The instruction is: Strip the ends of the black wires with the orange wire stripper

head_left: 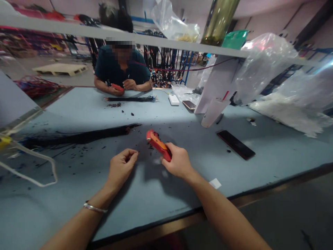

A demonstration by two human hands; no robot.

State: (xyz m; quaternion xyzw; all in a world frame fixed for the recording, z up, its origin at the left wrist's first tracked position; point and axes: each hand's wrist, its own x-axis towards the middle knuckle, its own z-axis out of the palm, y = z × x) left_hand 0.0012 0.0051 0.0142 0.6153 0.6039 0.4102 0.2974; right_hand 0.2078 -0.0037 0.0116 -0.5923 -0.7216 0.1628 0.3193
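Observation:
My right hand point(178, 159) is wrapped round the handle of a red and orange wire stripper point(156, 141), its head pointing up and to the left above the table. To the left of the tool, my left hand point(122, 166) is closed in a pinch, thumb against forefinger; whatever is between the fingertips is too small to make out. A long bundle of thin black wires point(85, 137) lies beyond my left hand, its ends close to the tool's head. Small dark scraps point(78, 153) are scattered around the bundle and below the tool.
Across the grey table point(166, 208), a person point(122, 69) holds a red tool near a second wire bundle point(132, 99). A black phone point(235, 144), a plastic cup with straw point(214, 111) and plastic bags point(288, 114) are at right. A shelf point(161, 41) crosses overhead. White cord point(31, 178) loops at left.

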